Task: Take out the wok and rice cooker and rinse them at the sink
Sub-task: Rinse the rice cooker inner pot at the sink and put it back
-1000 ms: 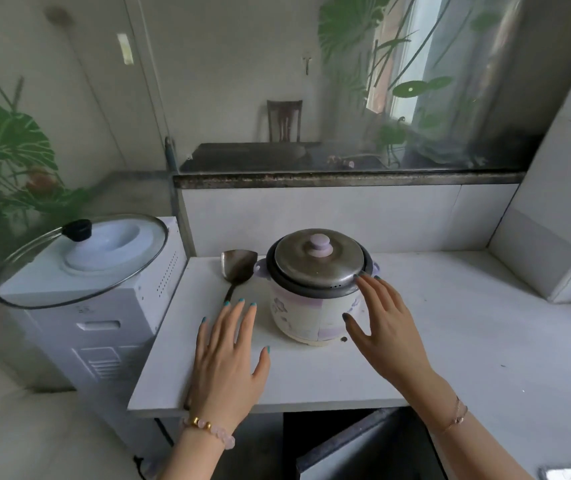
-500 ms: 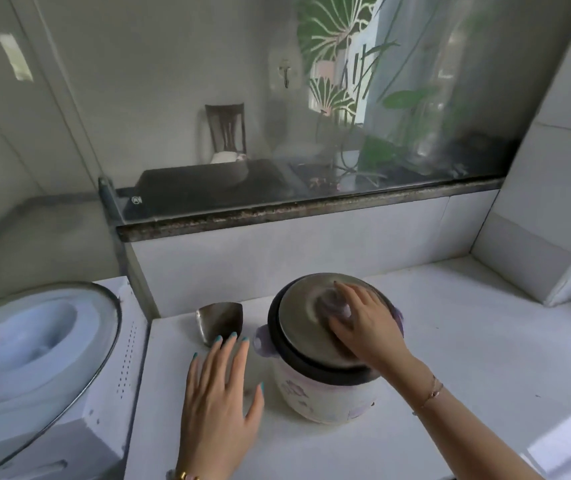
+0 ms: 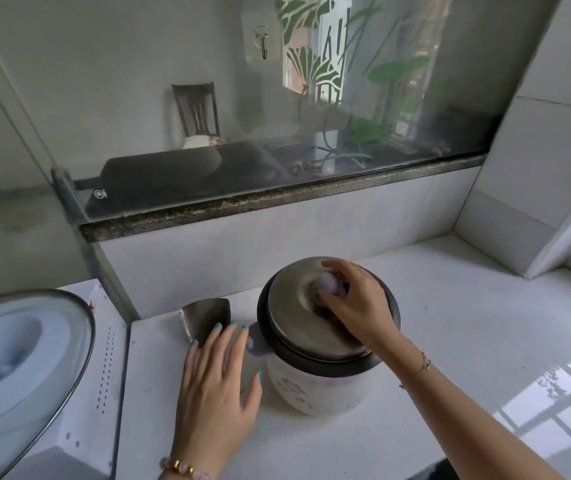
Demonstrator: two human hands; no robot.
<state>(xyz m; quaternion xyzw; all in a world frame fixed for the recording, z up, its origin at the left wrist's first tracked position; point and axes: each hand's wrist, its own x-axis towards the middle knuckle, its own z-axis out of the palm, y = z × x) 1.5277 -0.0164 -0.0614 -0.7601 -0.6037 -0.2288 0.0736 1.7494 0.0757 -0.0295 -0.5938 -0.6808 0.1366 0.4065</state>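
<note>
Rice cooker (image 3: 315, 393): body was smooth and pale with a printed floral pattern, collar matt black; cooker lid (image 3: 291, 317) was brushed metal, dull sheen; knob (image 3: 325, 285) was smooth lilac plastic; spatula (image 3: 204, 317) was bare metal, satin; countertop (image 3: 467, 323) was white, glossy, mirroring window light; ledge (image 3: 277, 199) was rough speckled stone; glass lid (image 3: 52, 341) was clear, metal-rimmed

White floral rice cooker (image 3: 315, 386) upright on counter, dark rim, steel lid (image 3: 298, 306) on, pale knob (image 3: 327, 285).
</note>
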